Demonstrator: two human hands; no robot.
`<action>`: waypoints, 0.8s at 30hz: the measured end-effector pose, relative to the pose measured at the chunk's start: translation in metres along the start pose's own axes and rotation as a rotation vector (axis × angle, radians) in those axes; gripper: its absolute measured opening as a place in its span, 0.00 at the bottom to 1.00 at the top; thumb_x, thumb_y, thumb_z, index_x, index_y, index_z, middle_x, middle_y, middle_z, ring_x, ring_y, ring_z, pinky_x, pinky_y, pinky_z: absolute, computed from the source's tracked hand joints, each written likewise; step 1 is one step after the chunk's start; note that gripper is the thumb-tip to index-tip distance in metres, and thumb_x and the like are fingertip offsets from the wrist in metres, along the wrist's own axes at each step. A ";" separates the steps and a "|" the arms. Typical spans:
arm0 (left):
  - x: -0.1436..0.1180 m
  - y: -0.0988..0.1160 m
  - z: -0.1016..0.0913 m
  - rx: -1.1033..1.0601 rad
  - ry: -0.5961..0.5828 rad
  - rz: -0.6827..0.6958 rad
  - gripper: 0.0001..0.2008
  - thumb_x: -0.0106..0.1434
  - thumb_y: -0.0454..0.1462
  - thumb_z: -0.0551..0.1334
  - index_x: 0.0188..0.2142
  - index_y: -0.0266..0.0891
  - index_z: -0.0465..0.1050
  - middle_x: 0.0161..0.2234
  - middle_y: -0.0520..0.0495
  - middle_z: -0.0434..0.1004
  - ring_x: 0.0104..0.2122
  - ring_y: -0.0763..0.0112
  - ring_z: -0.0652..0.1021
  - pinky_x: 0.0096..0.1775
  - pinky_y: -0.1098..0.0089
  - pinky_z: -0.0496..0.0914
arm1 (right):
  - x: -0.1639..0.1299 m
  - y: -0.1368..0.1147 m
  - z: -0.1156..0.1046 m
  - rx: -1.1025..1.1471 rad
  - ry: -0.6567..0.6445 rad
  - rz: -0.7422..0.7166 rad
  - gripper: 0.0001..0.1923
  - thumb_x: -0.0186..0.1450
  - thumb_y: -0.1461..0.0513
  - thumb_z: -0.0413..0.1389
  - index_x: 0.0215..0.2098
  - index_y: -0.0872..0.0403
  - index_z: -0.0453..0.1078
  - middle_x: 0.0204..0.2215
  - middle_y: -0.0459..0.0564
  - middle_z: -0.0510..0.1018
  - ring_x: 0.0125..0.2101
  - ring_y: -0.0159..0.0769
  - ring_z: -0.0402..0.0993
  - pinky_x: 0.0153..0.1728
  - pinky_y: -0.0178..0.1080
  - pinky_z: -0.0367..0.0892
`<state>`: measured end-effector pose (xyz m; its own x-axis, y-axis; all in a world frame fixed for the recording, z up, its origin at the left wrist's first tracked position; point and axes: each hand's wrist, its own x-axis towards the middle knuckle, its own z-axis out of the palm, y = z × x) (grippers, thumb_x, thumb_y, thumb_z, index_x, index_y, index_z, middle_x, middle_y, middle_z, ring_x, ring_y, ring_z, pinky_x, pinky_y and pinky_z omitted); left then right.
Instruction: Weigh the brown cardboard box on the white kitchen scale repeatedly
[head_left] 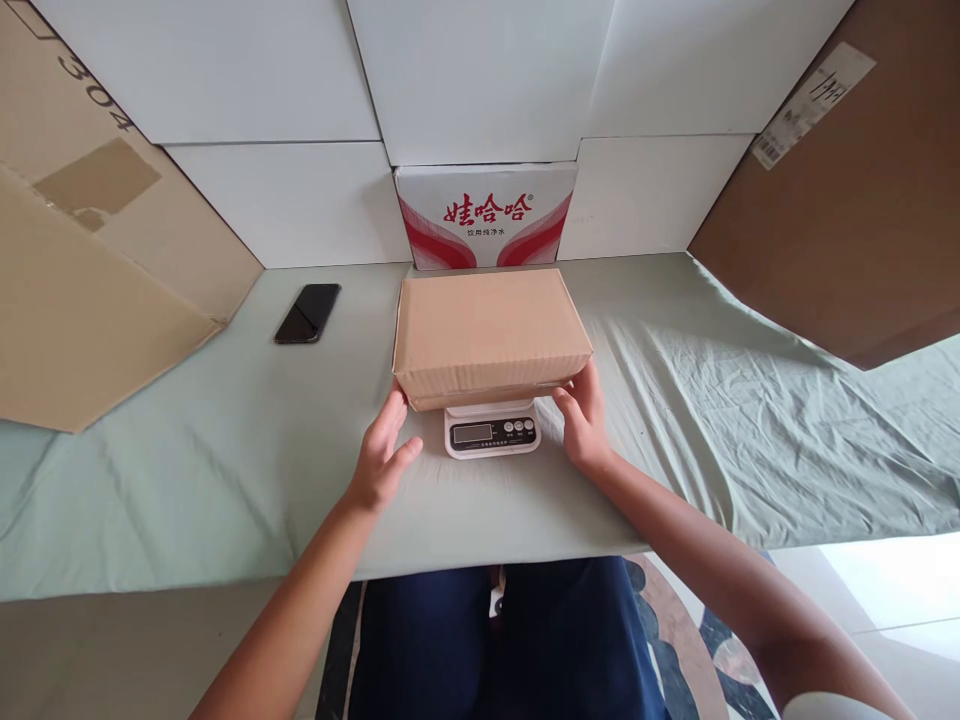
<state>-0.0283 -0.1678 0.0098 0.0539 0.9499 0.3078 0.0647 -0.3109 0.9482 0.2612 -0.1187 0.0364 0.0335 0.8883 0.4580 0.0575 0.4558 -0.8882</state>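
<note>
The closed cardboard box sat on top of the small white kitchen scale, lying flat with its long side across me, so that its weight bore on the platform and not on the tabletop. The box was much wider than the scale and overhung it on both sides; only the front strip of the scale, with its dark display and row of buttons, stuck out beneath the near edge, where I could look down at it.

My left hand was open, fingers loosely together and thumb spread, with the fingertips up at the box's near left corner. Whether they touched the cardboard or stood just off it, I could not tell. My right hand was open too, gripping nothing, its fingers laid lightly along the near right lower edge of the box. Neither hand closed on anything; they flanked the box as if to keep it level and centred on the narrow base without pressing down on it.

Behind the box, a white carton with red lettering stood against the white wall panels. A dark phone lay face up well to my left on the green cloth, and big brown cardboard sheets leaned in at both sides.
</note>
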 end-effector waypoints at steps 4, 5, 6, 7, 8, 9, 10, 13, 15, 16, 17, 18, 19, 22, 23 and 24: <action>0.001 0.001 0.000 0.001 0.004 0.015 0.41 0.66 0.47 0.65 0.74 0.47 0.54 0.75 0.42 0.52 0.75 0.46 0.53 0.73 0.45 0.48 | 0.000 0.000 0.000 0.012 -0.002 -0.006 0.29 0.70 0.46 0.55 0.66 0.41 0.63 0.61 0.54 0.72 0.60 0.51 0.69 0.56 0.54 0.73; 0.001 0.001 0.000 0.001 0.003 0.017 0.41 0.66 0.47 0.65 0.74 0.47 0.54 0.76 0.42 0.52 0.75 0.46 0.53 0.73 0.45 0.48 | -0.001 0.000 0.000 0.014 0.000 -0.007 0.29 0.70 0.46 0.55 0.66 0.41 0.63 0.61 0.54 0.71 0.60 0.51 0.69 0.57 0.55 0.73; 0.002 0.002 0.001 0.000 0.003 0.017 0.41 0.66 0.47 0.65 0.74 0.47 0.54 0.76 0.42 0.52 0.75 0.46 0.53 0.73 0.45 0.48 | -0.001 0.000 0.000 0.016 0.001 -0.006 0.28 0.69 0.46 0.55 0.66 0.41 0.64 0.61 0.53 0.71 0.60 0.51 0.69 0.57 0.55 0.73; 0.002 0.002 0.001 -0.002 0.004 0.016 0.41 0.65 0.47 0.65 0.74 0.48 0.54 0.76 0.42 0.52 0.75 0.46 0.52 0.73 0.45 0.48 | -0.002 0.000 0.001 0.016 0.002 -0.004 0.28 0.69 0.46 0.55 0.66 0.40 0.63 0.61 0.53 0.71 0.61 0.51 0.68 0.58 0.55 0.72; 0.003 0.002 0.001 -0.005 0.005 0.015 0.41 0.65 0.47 0.65 0.74 0.48 0.54 0.76 0.42 0.52 0.75 0.46 0.52 0.73 0.45 0.48 | -0.002 0.000 0.001 0.015 0.002 -0.003 0.28 0.69 0.46 0.55 0.66 0.40 0.63 0.61 0.53 0.71 0.62 0.51 0.68 0.59 0.56 0.72; 0.003 0.003 0.001 -0.009 0.007 0.014 0.41 0.65 0.48 0.65 0.74 0.48 0.54 0.75 0.42 0.52 0.75 0.46 0.52 0.73 0.45 0.48 | -0.002 0.000 0.001 0.016 0.003 -0.004 0.27 0.70 0.46 0.55 0.65 0.40 0.64 0.61 0.53 0.71 0.63 0.51 0.67 0.60 0.56 0.71; 0.003 0.003 0.001 -0.015 0.007 0.015 0.41 0.65 0.48 0.65 0.74 0.48 0.55 0.75 0.42 0.52 0.75 0.46 0.52 0.73 0.44 0.48 | -0.003 0.000 0.001 0.016 0.004 -0.006 0.27 0.70 0.47 0.55 0.65 0.40 0.64 0.62 0.53 0.71 0.64 0.52 0.66 0.61 0.57 0.70; 0.003 0.003 0.001 -0.029 0.005 0.019 0.40 0.65 0.47 0.65 0.74 0.48 0.55 0.75 0.43 0.52 0.75 0.46 0.51 0.73 0.44 0.47 | -0.003 0.001 0.001 0.017 0.004 -0.014 0.26 0.70 0.48 0.55 0.64 0.39 0.64 0.62 0.53 0.70 0.64 0.52 0.66 0.61 0.58 0.70; 0.003 0.002 0.001 -0.028 0.007 0.013 0.40 0.65 0.47 0.65 0.74 0.47 0.55 0.75 0.42 0.52 0.75 0.45 0.50 0.73 0.44 0.47 | -0.002 0.001 0.001 0.014 0.006 -0.010 0.26 0.70 0.48 0.55 0.64 0.39 0.64 0.62 0.52 0.70 0.64 0.52 0.66 0.62 0.58 0.70; 0.003 0.002 0.001 -0.026 0.009 0.008 0.40 0.65 0.48 0.65 0.74 0.47 0.55 0.75 0.42 0.52 0.75 0.45 0.50 0.73 0.44 0.47 | -0.002 0.001 0.001 0.013 0.007 -0.007 0.26 0.70 0.48 0.55 0.64 0.39 0.63 0.63 0.52 0.70 0.64 0.52 0.66 0.61 0.58 0.70; 0.003 0.002 0.001 -0.023 0.012 0.005 0.41 0.65 0.48 0.65 0.74 0.47 0.55 0.75 0.42 0.52 0.75 0.45 0.50 0.73 0.44 0.47 | -0.002 0.001 0.001 0.011 0.008 -0.005 0.26 0.70 0.48 0.55 0.65 0.39 0.63 0.63 0.52 0.70 0.64 0.52 0.66 0.61 0.58 0.70; 0.002 0.001 0.001 -0.021 0.012 0.002 0.41 0.65 0.48 0.65 0.74 0.47 0.55 0.75 0.42 0.52 0.75 0.45 0.50 0.73 0.44 0.47 | -0.002 0.002 0.001 0.010 0.008 -0.003 0.27 0.70 0.47 0.55 0.65 0.39 0.63 0.63 0.52 0.70 0.64 0.52 0.66 0.61 0.58 0.70; 0.002 0.001 0.001 -0.020 0.012 0.002 0.41 0.65 0.48 0.65 0.74 0.47 0.55 0.75 0.42 0.53 0.75 0.45 0.50 0.73 0.44 0.47 | -0.003 0.001 0.001 0.008 0.006 -0.002 0.27 0.70 0.47 0.55 0.66 0.39 0.62 0.64 0.52 0.69 0.65 0.52 0.66 0.61 0.58 0.70; 0.003 0.003 0.001 -0.010 0.007 0.019 0.41 0.65 0.47 0.65 0.74 0.48 0.54 0.75 0.43 0.53 0.75 0.46 0.50 0.73 0.45 0.47 | -0.003 0.001 0.001 0.008 0.009 -0.001 0.30 0.70 0.47 0.54 0.68 0.38 0.60 0.67 0.52 0.67 0.67 0.52 0.63 0.64 0.59 0.68; 0.003 0.004 0.000 -0.009 0.013 0.039 0.41 0.65 0.47 0.65 0.74 0.49 0.54 0.76 0.45 0.52 0.75 0.47 0.50 0.73 0.46 0.47 | -0.003 0.002 0.000 0.011 0.026 0.001 0.31 0.70 0.47 0.54 0.69 0.37 0.58 0.69 0.51 0.65 0.69 0.52 0.62 0.66 0.60 0.66; 0.005 0.006 -0.001 -0.009 0.029 0.066 0.41 0.66 0.46 0.65 0.74 0.50 0.53 0.76 0.46 0.51 0.75 0.49 0.49 0.74 0.48 0.47 | -0.002 0.002 -0.002 0.013 0.053 0.006 0.31 0.69 0.47 0.54 0.70 0.36 0.57 0.70 0.50 0.63 0.70 0.52 0.60 0.68 0.61 0.62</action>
<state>-0.0287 -0.1651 0.0165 0.0291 0.9279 0.3718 0.0530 -0.3728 0.9264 0.2628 -0.1194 0.0335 0.0868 0.8870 0.4536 0.0445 0.4514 -0.8912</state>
